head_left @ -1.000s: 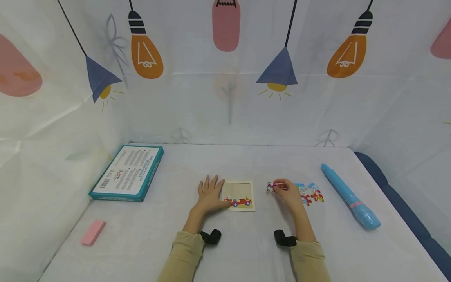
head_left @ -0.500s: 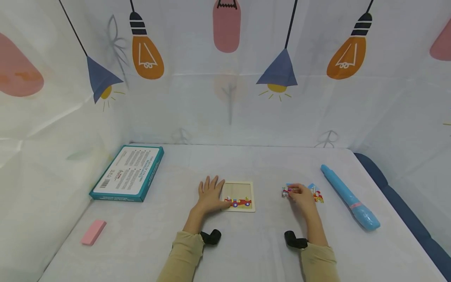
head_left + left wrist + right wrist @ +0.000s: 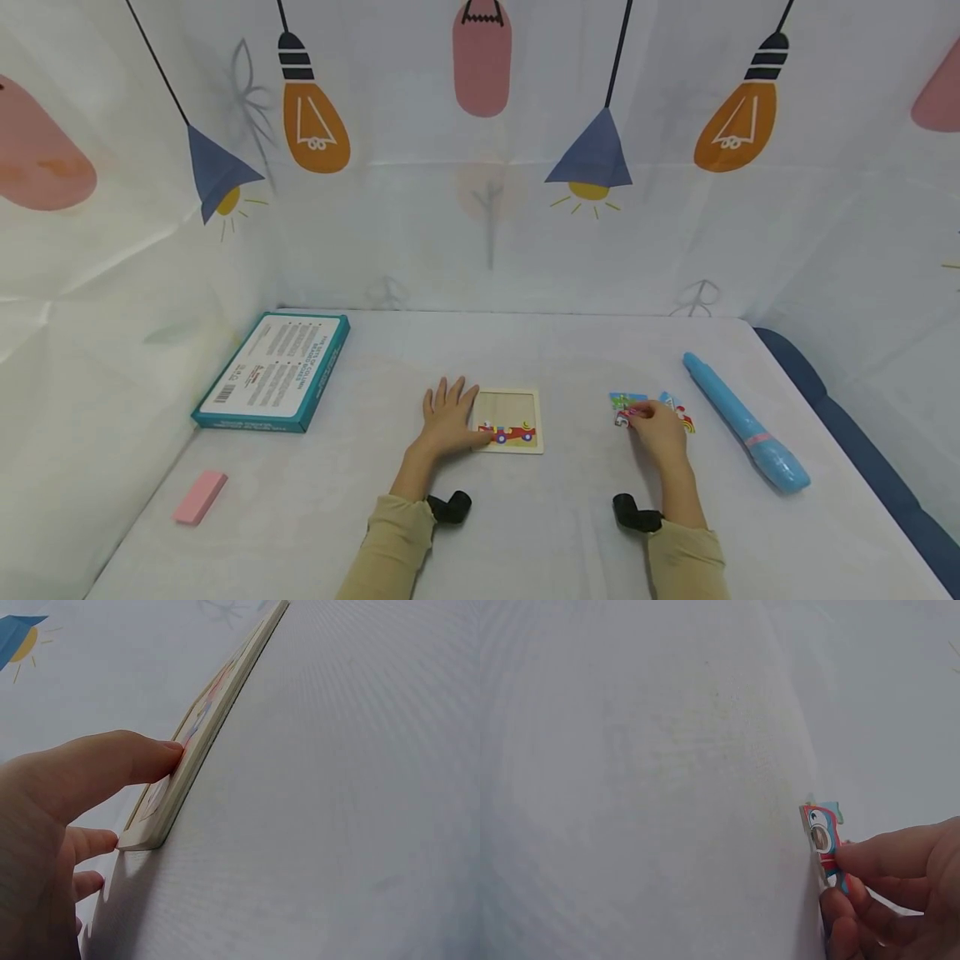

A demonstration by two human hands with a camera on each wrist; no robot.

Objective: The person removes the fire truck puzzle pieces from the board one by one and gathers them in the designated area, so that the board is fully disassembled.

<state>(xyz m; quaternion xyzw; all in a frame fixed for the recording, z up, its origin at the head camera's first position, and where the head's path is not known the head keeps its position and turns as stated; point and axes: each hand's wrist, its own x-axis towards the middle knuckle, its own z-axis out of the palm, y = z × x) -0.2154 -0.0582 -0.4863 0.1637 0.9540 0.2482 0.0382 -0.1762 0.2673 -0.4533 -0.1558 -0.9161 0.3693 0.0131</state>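
Note:
My left hand (image 3: 444, 423) lies with spread fingers at the left side of a small wooden puzzle board (image 3: 537, 417). Its thumb (image 3: 154, 757) presses the board's near left corner, where a red vehicle picture fills the bottom strip. The board's upper part shows bare wood. Out to the right, my right hand (image 3: 663, 433) pinches a red, white and blue jigsaw piece (image 3: 823, 832) between thumb and fingers, low over the table. Just beyond it lie loose jigsaw pieces, a blue-green one (image 3: 626, 399) and a rainbow one (image 3: 686, 422); the hand partly hides them.
A teal-edged box (image 3: 277, 367) lies at the back left, and a pink block (image 3: 200, 497) at the front left. Right of the loose pieces lies a long light-blue pen-shaped object (image 3: 742, 421). A printed white cloth (image 3: 420, 233) hangs behind the table.
My right hand has moved to the right and slightly toward me with the jigsaw piece, from beside the board to the loose pieces. My left hand has stayed on the board.

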